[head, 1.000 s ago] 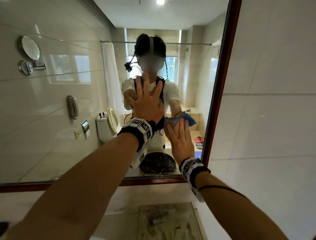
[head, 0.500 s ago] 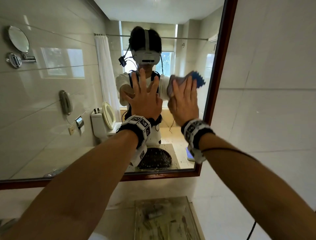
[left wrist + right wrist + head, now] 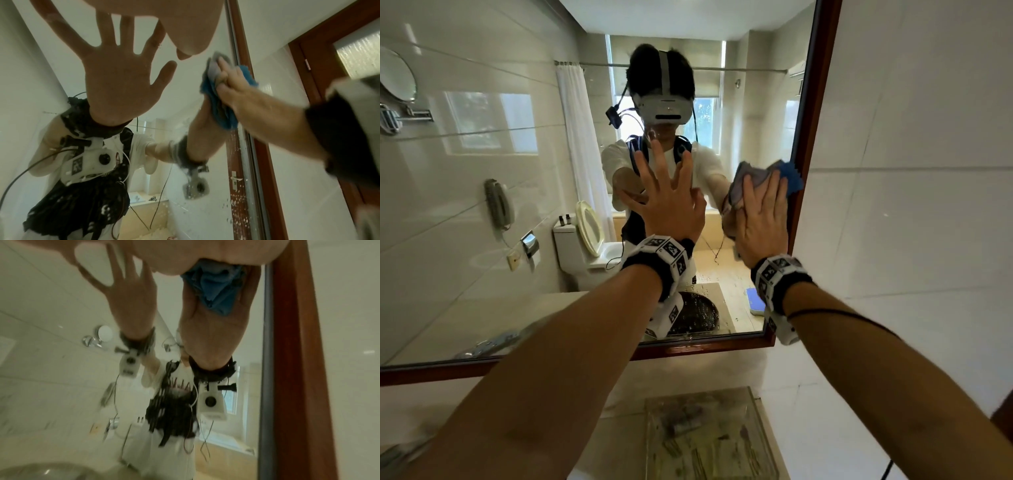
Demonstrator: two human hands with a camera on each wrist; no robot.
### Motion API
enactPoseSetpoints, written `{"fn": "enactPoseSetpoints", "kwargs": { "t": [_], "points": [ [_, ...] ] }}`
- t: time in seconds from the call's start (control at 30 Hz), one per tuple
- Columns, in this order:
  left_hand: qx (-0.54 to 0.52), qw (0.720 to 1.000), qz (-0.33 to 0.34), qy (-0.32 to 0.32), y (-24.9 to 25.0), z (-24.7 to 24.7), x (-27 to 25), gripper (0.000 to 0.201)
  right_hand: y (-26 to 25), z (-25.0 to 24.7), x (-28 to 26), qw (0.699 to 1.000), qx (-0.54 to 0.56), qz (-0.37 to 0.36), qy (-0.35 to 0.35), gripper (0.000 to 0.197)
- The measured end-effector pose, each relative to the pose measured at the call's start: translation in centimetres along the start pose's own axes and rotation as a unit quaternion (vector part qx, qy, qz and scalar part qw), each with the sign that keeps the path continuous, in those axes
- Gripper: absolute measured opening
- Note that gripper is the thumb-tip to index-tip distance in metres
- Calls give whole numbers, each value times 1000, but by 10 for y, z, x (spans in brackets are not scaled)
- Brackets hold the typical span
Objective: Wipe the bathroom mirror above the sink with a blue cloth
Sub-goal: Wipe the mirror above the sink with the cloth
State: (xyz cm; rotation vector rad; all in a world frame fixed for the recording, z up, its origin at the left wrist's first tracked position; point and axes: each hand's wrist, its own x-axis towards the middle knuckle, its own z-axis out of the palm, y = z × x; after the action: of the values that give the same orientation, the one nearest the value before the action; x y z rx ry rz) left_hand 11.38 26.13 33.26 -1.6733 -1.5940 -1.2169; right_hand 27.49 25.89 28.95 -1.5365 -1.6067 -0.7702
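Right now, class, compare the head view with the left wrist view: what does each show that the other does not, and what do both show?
Only the head view shows the rectangular glass tray on the counter below and the back of the left hand, fingers spread on the wood-framed bathroom mirror.

Only the left wrist view shows water spots low on the glass and a wooden door frame.

Both show the right hand pressing the crumpled blue cloth flat against the mirror's right edge.

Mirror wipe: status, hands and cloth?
Left hand flat on mirror, fingers spread. Right hand presses blue cloth to glass beside right frame. Nothing in the way.
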Motion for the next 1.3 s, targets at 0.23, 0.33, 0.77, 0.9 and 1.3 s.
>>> {"fn": "enactPoseSetpoints", "kwargs": {
  "t": [0.23, 0.33, 0.77, 0.9, 1.3],
  "points": [
    [-3, 1000, 12, -4, -3, 4, -2, 66, 5, 40, -95, 995, -14, 35, -97, 58],
    [-5, 1000, 11, -2, -4, 4, -2, 67, 2, 46, -112, 993, -5, 52, -109, 58],
    [-1, 1000, 9, -9, -3, 3, -2, 67, -10, -27, 42, 1000, 16, 4, -22, 59],
    [5, 1000, 9, -16, -4, 3, -2, 68, -14, -39, 75, 1000, -6, 5, 4, 58],
    [9, 1000, 21, -20, -8, 3, -3, 76, -20, 22, -46, 998, 16, 13, -59, 64]
  ]
}}
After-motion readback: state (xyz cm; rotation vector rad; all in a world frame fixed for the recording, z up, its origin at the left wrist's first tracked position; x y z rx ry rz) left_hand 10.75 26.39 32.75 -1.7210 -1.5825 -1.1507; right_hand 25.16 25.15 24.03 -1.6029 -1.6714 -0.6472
